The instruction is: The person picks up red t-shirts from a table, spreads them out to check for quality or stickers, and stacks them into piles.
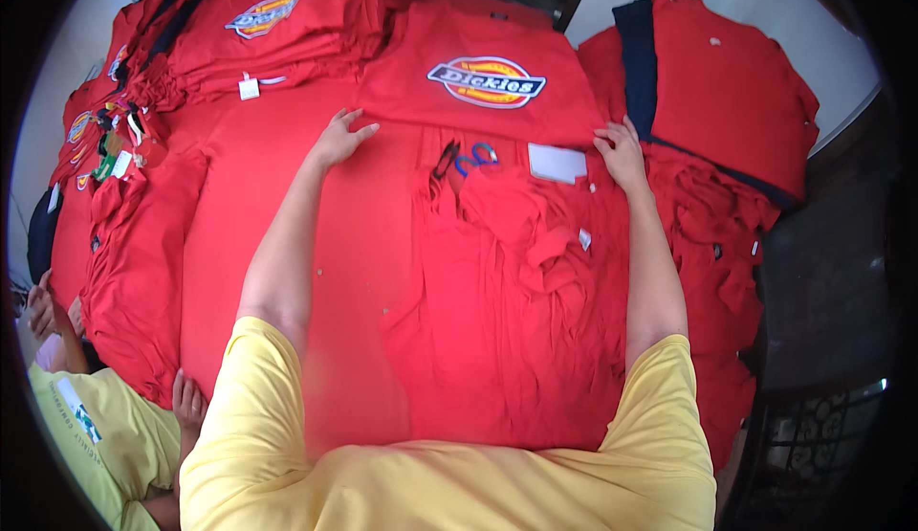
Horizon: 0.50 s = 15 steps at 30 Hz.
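Note:
A red T-shirt (402, 86) with a large oval chest print lies spread at the far middle of the table. My left hand (337, 141) is at its near left edge, thumb and fingers apart, holding nothing. At the near right corner, the fingers of my right hand (623, 155) are closed on the shirt's edge. Just below that edge are blue-handled scissors (476, 159), a small black tool (445, 160) and a white rectangular card or pad (557, 163). They rest on a rumpled heap of red garments (507, 311) between my forearms.
Red shirts are piled at the back left (306, 38). Folded red and navy garments (732, 81) stand at the right. A person in a yellow shirt (105, 435) works at the left by another red garment (143, 273). Labels and trimmings (120, 143) lie near it.

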Each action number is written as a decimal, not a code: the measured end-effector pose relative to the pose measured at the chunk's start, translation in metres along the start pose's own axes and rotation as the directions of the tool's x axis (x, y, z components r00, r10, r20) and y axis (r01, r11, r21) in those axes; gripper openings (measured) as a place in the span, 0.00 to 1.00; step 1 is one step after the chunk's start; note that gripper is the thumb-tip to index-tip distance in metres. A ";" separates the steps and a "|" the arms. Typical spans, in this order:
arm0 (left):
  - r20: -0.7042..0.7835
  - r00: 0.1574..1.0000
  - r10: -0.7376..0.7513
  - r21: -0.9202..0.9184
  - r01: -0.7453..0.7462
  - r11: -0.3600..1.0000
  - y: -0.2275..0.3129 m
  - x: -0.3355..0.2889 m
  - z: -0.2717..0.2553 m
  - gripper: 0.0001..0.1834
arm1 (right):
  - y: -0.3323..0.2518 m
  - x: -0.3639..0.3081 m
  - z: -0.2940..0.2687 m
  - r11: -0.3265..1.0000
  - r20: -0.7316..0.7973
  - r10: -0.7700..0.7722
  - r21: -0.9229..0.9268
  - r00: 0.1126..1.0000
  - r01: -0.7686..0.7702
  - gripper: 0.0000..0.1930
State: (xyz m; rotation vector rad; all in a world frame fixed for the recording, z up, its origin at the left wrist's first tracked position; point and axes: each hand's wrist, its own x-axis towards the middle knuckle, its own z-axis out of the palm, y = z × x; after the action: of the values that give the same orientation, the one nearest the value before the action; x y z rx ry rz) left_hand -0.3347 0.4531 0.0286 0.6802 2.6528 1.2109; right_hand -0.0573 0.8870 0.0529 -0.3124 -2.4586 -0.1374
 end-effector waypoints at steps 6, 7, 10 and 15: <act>-0.089 0.991 0.097 -0.114 -0.106 0.988 -0.042 -0.155 0.011 0.23 | -0.129 -0.029 -0.116 0.685 0.292 0.121 0.667 0.949 -0.293 0.12; -0.046 0.995 0.085 -0.120 -0.090 0.989 -0.023 -0.193 0.008 0.22 | -0.143 -0.052 -0.136 0.606 0.378 0.060 0.722 0.924 -0.335 0.11; 0.007 1.000 0.018 -0.183 -0.016 0.983 -0.007 -0.288 0.001 0.20 | -0.191 -0.111 -0.167 0.735 0.587 -0.026 0.560 0.809 -0.382 0.27; -0.166 0.965 0.202 0.201 -0.168 0.965 0.003 -0.348 0.028 0.24 | -0.213 -0.150 -0.134 0.756 0.429 0.207 0.500 0.879 -0.422 0.33</act>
State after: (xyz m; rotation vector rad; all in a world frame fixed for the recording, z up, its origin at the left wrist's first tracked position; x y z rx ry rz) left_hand -0.0163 0.3141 -0.0060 0.9064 2.9413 1.1287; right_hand 0.0823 0.6288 0.0608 -0.5102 -2.5895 0.8869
